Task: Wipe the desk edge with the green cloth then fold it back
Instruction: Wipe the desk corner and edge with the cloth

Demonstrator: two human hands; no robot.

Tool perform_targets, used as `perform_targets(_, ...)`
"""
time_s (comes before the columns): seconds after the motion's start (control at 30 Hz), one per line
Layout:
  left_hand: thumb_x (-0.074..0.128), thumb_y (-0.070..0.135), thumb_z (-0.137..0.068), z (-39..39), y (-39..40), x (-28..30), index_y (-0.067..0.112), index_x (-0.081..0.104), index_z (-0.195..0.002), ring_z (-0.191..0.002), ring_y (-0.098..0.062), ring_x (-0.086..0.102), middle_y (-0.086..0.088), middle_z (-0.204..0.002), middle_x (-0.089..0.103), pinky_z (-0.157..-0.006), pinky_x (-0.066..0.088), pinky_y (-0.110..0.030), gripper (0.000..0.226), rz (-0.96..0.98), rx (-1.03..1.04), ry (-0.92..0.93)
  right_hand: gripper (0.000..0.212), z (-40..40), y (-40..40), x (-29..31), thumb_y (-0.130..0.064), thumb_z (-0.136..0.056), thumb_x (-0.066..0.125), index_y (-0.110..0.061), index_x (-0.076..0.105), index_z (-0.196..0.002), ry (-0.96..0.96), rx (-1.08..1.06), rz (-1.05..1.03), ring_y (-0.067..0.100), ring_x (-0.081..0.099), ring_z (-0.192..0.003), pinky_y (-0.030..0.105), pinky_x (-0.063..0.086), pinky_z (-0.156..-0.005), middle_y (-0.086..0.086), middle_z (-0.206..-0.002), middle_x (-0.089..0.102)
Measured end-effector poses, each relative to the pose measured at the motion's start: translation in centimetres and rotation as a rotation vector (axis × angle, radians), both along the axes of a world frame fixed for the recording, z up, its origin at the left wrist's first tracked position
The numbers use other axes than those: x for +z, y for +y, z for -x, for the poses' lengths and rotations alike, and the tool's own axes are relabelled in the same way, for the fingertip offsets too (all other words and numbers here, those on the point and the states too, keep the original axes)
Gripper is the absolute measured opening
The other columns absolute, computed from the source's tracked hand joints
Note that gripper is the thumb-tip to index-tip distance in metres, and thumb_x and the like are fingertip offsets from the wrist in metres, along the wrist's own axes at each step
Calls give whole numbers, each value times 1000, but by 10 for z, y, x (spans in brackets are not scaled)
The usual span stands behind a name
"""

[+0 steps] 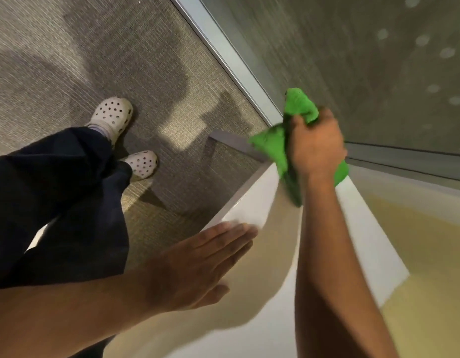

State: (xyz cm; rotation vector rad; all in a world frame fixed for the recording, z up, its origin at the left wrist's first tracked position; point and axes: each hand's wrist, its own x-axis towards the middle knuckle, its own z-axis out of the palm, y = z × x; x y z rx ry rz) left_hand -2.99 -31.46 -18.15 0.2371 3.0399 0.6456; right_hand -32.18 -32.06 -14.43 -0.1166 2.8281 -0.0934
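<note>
My right hand (317, 146) grips a bunched green cloth (271, 148) at the far corner of the white desk (252, 200). Folds of the cloth stick out above and below my fist and hang over the desk's corner. My left hand (198, 264) lies flat on the desk near its left edge, fingers stretched out and close together, holding nothing. The picture is blurred around both hands.
A grey carpet floor (94, 47) lies to the left, with my dark trouser legs and white perforated clogs (112, 115) on it. A frosted glass partition (352, 60) with a metal frame (223, 55) runs behind the desk.
</note>
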Motion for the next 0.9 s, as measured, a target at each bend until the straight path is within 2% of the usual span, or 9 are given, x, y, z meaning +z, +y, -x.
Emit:
perform_targets(0.07,49,53,-103,1,0,0,-6,19,-168,-169,-35,6,-24,-181,7,-138,-4,-47,93,-19,4,0,38,24,0,0,-54,-86,59,-16,62,-85,-89,-92,73,40,68,-108,44,51,-91,17,-110,75)
perform_targets(0.1,50,53,-103,1,-1,0,-6,20,-168,-169,-34,7,-24,-181,7,-138,-4,-47,93,-31,8,2,41,24,6,-1,-54,-89,55,-15,58,-79,-48,-55,100,41,68,-99,43,50,-84,19,-103,74)
perform_targets(0.27,52,54,-102,1,-1,3,-6,21,-168,-169,-33,9,-24,-180,7,-138,-1,-46,94,-45,14,-16,52,0,81,-5,-36,-109,39,4,68,-92,216,45,214,40,60,-80,49,42,-74,32,-89,68)
perform_targets(0.4,52,53,-101,3,-4,5,-7,25,-166,-167,-33,15,-24,-179,14,-137,1,-46,92,-39,10,-17,65,-3,104,1,-51,-104,31,3,63,-88,213,-18,250,36,57,-78,53,48,-74,25,-82,63)
perform_targets(0.57,50,52,-102,1,2,-2,-7,19,-168,-169,-34,2,-25,-180,7,-138,-5,-46,94,-51,18,-3,44,-7,42,-10,-49,-104,43,-14,68,-99,195,218,302,34,66,-91,50,53,-83,11,-94,73)
perform_targets(0.67,47,51,-104,0,3,-4,-5,17,-169,-169,-34,5,-23,-181,6,-138,-3,-46,90,-89,3,-10,35,-20,23,-15,-39,-98,53,-16,69,-119,260,381,211,30,63,-112,46,47,-98,6,-119,70)
perform_targets(0.77,43,52,-106,0,3,-6,-5,17,-169,-169,-35,6,-23,-181,7,-137,-3,-48,88,-67,-8,4,46,-53,31,-11,-26,-106,47,-15,53,-151,191,384,219,28,31,-159,50,20,-132,5,-167,41)
perform_targets(0.83,44,52,-105,0,4,-7,-6,18,-168,-169,-36,5,-25,-180,9,-137,-5,-49,89,-48,-5,20,50,-82,44,-9,-32,-112,38,-19,40,-161,114,395,228,22,6,-167,44,2,-136,-1,-177,20)
perform_targets(0.9,47,52,-104,-2,5,-8,-6,20,-168,-168,-37,8,-28,-176,22,-138,-4,-49,90,-53,9,23,54,-104,57,-7,-38,-113,33,-22,33,-164,29,447,237,17,-2,-167,38,-5,-135,-4,-178,14)
